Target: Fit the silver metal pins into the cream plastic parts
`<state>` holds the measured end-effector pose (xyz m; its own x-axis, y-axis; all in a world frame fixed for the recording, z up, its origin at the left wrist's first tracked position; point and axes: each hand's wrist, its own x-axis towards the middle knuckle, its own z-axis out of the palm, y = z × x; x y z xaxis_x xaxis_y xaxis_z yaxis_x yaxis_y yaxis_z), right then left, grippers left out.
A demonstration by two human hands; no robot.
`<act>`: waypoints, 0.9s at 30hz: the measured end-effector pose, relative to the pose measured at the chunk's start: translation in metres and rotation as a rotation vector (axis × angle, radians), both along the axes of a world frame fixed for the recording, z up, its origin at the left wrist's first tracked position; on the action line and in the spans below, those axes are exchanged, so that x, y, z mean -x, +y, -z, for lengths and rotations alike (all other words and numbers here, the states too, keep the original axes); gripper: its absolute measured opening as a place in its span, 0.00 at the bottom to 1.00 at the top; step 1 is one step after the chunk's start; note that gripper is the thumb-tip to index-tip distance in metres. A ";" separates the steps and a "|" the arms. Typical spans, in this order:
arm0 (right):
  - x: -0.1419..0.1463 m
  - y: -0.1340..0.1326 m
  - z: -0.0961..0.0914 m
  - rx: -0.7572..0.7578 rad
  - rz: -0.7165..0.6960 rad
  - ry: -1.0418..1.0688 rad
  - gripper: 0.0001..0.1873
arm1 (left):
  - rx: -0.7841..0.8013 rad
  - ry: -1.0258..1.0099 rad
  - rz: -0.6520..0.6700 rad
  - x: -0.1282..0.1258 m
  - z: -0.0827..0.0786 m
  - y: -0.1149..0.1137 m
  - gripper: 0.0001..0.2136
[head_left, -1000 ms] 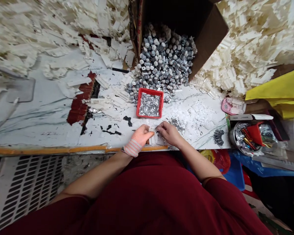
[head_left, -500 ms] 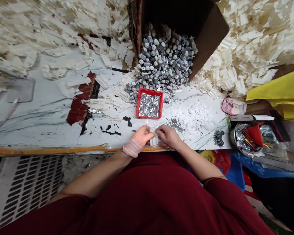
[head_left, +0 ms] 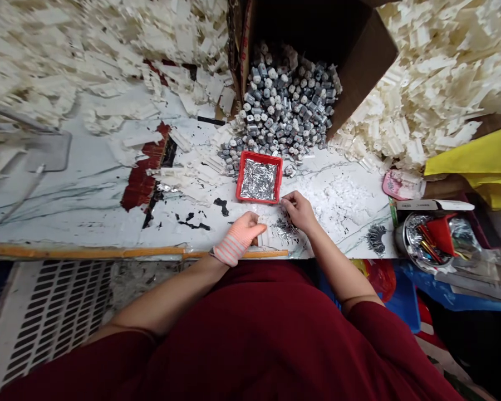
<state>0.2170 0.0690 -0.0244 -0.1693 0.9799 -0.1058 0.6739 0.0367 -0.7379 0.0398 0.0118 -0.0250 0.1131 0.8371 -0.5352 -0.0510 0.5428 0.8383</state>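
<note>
My left hand (head_left: 241, 238), in an orange striped glove, is closed round a small white plastic part (head_left: 264, 236) near the table's front edge. My bare right hand (head_left: 299, 211) sits just right of it, fingers curled in a pinch above a loose heap of small metal pins (head_left: 284, 230); what the fingers hold is too small to make out. A red tray (head_left: 259, 179) full of shiny metal pins stands just beyond both hands.
A tipped cardboard box (head_left: 359, 61) spills grey cylindrical motors (head_left: 284, 111) behind the tray. Heaps of white plastic parts (head_left: 426, 83) fill the back left and right. A round tin of tools (head_left: 432, 239) and yellow sheets (head_left: 480, 161) lie at the right. The white marble-pattern tabletop (head_left: 87, 195) stretches left.
My right hand has drawn away from the white part and moved up and right over the loose pins. My left hand keeps hold of the part.
</note>
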 end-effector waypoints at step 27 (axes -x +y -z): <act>0.015 -0.035 -0.031 0.078 -0.052 0.099 0.09 | -0.071 0.078 0.121 -0.001 -0.029 0.003 0.09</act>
<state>0.2018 0.0338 0.0065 -0.2332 0.9589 -0.1616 0.5963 0.0098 -0.8027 0.0404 0.0149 0.0035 0.1760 0.8559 -0.4862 0.0775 0.4803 0.8736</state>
